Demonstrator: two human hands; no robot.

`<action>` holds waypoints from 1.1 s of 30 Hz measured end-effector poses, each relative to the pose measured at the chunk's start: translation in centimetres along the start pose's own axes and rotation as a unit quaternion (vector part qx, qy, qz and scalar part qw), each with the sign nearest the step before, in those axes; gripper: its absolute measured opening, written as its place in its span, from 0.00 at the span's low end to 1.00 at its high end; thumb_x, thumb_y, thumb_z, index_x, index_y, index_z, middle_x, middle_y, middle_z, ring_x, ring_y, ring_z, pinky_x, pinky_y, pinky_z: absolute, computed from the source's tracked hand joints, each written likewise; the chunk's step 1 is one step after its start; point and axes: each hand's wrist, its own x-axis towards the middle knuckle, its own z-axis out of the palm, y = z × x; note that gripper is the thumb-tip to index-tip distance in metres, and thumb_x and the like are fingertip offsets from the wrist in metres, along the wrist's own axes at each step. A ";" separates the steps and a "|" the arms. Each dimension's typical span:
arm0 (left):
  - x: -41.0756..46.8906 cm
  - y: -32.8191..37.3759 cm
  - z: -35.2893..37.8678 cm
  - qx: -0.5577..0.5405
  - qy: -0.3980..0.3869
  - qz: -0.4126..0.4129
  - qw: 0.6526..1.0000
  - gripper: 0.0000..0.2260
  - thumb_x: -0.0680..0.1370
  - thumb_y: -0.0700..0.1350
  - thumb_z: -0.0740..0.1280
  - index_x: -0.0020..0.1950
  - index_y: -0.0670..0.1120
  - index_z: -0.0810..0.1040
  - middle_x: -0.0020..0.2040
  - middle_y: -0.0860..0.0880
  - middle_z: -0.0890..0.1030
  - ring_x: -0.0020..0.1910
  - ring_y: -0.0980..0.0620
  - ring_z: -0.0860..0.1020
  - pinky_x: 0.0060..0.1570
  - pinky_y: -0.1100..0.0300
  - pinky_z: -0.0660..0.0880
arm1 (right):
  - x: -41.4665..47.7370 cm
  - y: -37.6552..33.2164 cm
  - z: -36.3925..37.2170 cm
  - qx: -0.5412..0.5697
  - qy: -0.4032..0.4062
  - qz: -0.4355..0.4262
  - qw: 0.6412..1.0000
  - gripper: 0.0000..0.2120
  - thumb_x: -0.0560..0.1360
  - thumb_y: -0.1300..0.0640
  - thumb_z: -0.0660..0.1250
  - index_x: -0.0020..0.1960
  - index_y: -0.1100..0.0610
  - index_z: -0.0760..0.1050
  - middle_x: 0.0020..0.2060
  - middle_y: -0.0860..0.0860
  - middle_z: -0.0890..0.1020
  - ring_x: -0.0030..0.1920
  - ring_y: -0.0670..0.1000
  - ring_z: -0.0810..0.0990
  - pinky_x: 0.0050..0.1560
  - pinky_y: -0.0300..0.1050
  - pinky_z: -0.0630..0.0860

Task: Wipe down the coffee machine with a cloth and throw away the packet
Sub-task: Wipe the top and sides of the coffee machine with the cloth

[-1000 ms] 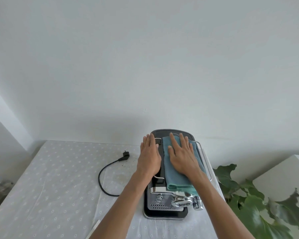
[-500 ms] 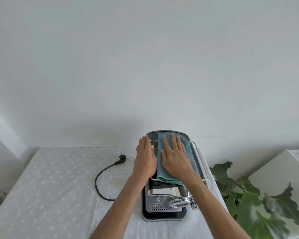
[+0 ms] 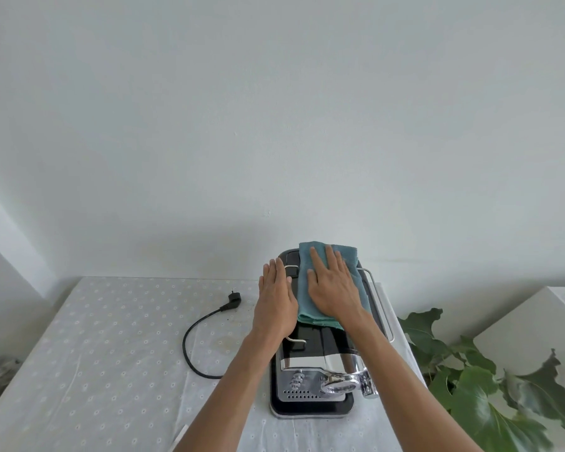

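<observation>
A black and chrome coffee machine (image 3: 310,380) stands at the table's right side against the wall. On its top lies a folded teal cloth (image 3: 307,308). My right hand (image 3: 331,288) presses flat on the cloth with straight fingers, near the machine's back end. My left hand (image 3: 276,298) rests flat along the machine's upper left edge, fingers straight. A thin white strip (image 3: 180,435), perhaps the packet, shows at the table's front edge by my left forearm; I cannot tell for sure.
The machine's black power cord (image 3: 193,340) curls over the white dotted tablecloth (image 3: 95,353) to an unplugged plug (image 3: 234,300). A leafy green plant (image 3: 477,386) stands right of the table. Beyond it is a white cabinet (image 3: 532,324). The wall is close behind the machine.
My right hand has slid the cloth away from me along the machine's top, toward the wall. More of the machine's front top is uncovered. My left hand stays on the left edge.
</observation>
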 end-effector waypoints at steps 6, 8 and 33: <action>0.0 -0.1 0.2 0.008 0.006 0.003 1.000 0.24 0.86 0.46 0.45 0.81 0.42 0.45 0.81 0.45 0.48 0.80 0.50 0.44 0.78 0.59 0.41 | 0.7 0.9 -0.3 -0.005 0.002 -0.003 1.000 0.28 0.84 0.49 0.50 0.83 0.51 0.49 0.82 0.58 0.49 0.82 0.55 0.46 0.81 0.53 0.43; -0.2 -0.1 0.2 0.005 0.007 -0.003 1.000 0.24 0.86 0.46 0.45 0.81 0.43 0.45 0.81 0.45 0.48 0.80 0.50 0.44 0.78 0.59 0.41 | 2.2 0.7 -0.6 0.000 -0.007 0.002 1.000 0.28 0.84 0.49 0.50 0.82 0.51 0.51 0.82 0.59 0.50 0.82 0.57 0.46 0.81 0.54 0.44; 0.0 -0.5 0.4 -0.027 0.013 -0.037 0.999 0.23 0.86 0.47 0.45 0.81 0.45 0.48 0.81 0.45 0.48 0.80 0.48 0.43 0.77 0.57 0.43 | -3.6 0.5 -0.1 -0.002 -0.006 -0.017 1.000 0.26 0.85 0.47 0.49 0.82 0.43 0.50 0.82 0.55 0.43 0.82 0.57 0.42 0.81 0.54 0.42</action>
